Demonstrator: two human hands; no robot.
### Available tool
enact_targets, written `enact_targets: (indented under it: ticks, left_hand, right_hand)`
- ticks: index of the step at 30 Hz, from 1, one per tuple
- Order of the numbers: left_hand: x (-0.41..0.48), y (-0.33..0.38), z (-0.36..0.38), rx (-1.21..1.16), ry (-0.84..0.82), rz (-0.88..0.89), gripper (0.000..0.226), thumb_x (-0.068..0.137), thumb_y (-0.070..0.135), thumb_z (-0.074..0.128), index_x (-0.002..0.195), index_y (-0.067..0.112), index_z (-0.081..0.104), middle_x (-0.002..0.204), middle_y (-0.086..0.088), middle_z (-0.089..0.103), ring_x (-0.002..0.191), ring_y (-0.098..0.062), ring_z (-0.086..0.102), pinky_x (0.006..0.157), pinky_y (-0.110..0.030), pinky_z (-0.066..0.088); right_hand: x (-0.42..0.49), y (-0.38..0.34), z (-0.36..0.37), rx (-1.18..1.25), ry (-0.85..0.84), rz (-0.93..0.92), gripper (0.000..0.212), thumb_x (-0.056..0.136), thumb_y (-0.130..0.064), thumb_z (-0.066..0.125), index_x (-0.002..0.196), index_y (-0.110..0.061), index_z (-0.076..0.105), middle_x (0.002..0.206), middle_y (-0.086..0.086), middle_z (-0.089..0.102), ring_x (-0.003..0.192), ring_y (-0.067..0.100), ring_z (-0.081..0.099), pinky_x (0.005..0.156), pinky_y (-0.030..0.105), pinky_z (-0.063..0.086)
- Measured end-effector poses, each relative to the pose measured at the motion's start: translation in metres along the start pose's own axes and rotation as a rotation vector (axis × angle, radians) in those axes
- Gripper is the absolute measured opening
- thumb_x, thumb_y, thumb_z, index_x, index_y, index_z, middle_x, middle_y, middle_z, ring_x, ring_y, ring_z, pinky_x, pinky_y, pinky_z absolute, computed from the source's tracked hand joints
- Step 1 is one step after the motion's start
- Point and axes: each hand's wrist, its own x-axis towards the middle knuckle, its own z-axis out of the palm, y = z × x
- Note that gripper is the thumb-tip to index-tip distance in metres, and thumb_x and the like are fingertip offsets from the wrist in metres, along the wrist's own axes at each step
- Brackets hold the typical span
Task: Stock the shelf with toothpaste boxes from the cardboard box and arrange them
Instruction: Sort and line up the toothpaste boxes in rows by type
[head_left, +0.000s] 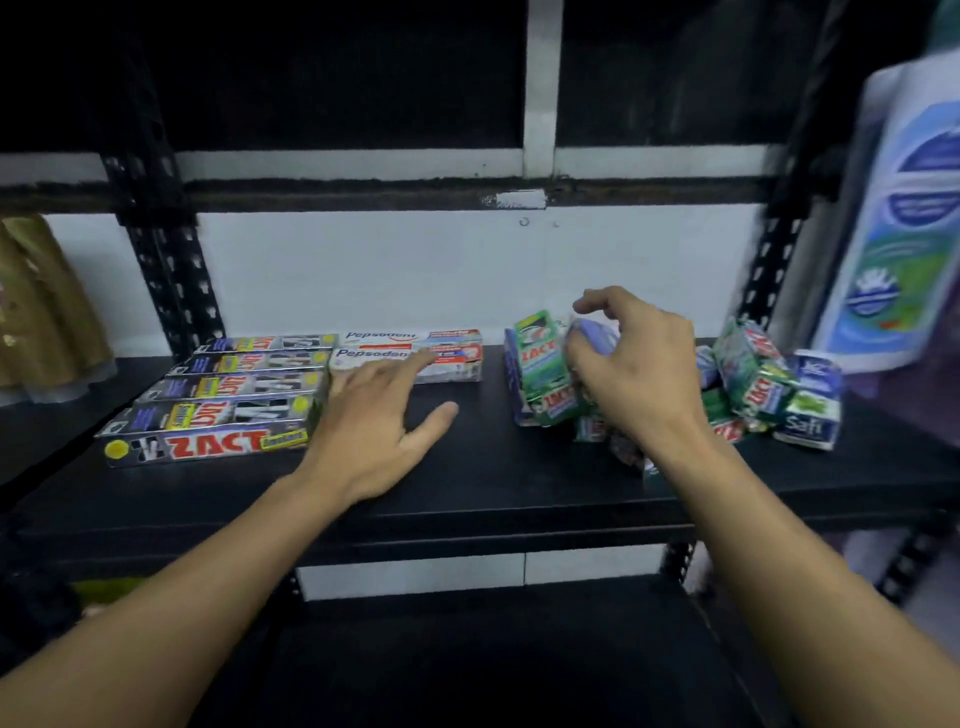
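Note:
On the black shelf board (467, 467) several black ZACT toothpaste boxes (218, 410) lie side by side at the left. Behind them lie white Pepsodent boxes (410, 353). My left hand (374, 421) rests flat with spread fingers, fingertips touching the Pepsodent boxes. A loose pile of green ZACT boxes (545, 374) stands at the right. My right hand (634, 364) hovers over that pile with curled fingers, pinching a bluish box (597, 335). More green boxes and a blue-and-white Safi box (810, 410) lie further right. No cardboard box is in view.
Black perforated uprights (176, 280) frame the shelf. A large white bottle with a blue label (904, 223) stands close at the right. Golden-brown packets (47, 312) hang at the far left. A lower shelf (467, 649) lies below in the dark.

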Motion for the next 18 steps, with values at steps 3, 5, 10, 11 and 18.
enact_targets:
  ticks: [3, 5, 10, 11, 18]
  left_hand:
    - [0.02, 0.054, 0.021, -0.29, -0.127, -0.102, 0.075, 0.081, 0.078, 0.042, 0.146, 0.041, 0.031, 0.139, -0.003, 0.054, 0.123, -0.028, 0.051, 0.103, -0.04, 0.039]
    - [0.032, 0.087, 0.035, -0.468, -0.148, -0.148, 0.073, 0.084, 0.073, 0.05, 0.147, 0.041, 0.03, 0.145, 0.003, 0.05, 0.129, -0.023, 0.049, 0.099, -0.033, 0.038]
    - [0.047, 0.123, 0.057, -0.608, -0.042, -0.299, 0.065, 0.088, 0.06, 0.058, 0.145, 0.035, 0.043, 0.147, 0.008, 0.049, 0.136, -0.016, 0.044, 0.105, -0.028, 0.035]
    - [0.048, 0.124, 0.058, -0.607, -0.027, -0.328, 0.064, 0.087, 0.06, 0.06, 0.144, 0.036, 0.046, 0.151, 0.008, 0.045, 0.139, -0.015, 0.041, 0.109, -0.029, 0.033]
    - [0.054, 0.123, 0.053, -0.626, 0.033, -0.37, 0.049, 0.084, 0.043, 0.072, 0.13, 0.032, 0.063, 0.149, 0.001, 0.048, 0.137, -0.013, 0.042, 0.115, -0.033, 0.034]
  right_hand:
    - [-0.007, 0.042, -0.031, -0.128, -0.06, 0.026, 0.026, 0.086, -0.036, 0.064, 0.11, -0.024, 0.068, 0.096, 0.004, 0.075, 0.087, 0.025, 0.067, 0.074, 0.033, 0.049]
    - [-0.016, 0.063, -0.043, -0.166, -0.137, 0.008, 0.04, 0.088, -0.05, 0.061, 0.117, -0.024, 0.067, 0.108, 0.002, 0.074, 0.101, 0.023, 0.067, 0.084, 0.035, 0.051]
    - [-0.046, 0.075, -0.031, -0.325, -0.17, -0.07, 0.077, 0.08, -0.08, 0.042, 0.13, -0.025, 0.06, 0.129, -0.003, 0.064, 0.13, 0.022, 0.05, 0.103, 0.043, 0.044]
    - [-0.048, 0.073, -0.026, -0.357, -0.163, -0.064, 0.08, 0.079, -0.082, 0.04, 0.134, -0.026, 0.057, 0.133, -0.004, 0.062, 0.136, 0.023, 0.044, 0.108, 0.046, 0.038]
    - [-0.046, 0.066, -0.011, -0.27, -0.141, 0.014, 0.068, 0.085, -0.067, 0.054, 0.14, -0.027, 0.052, 0.127, 0.0, 0.067, 0.145, 0.024, 0.032, 0.118, 0.049, 0.019]
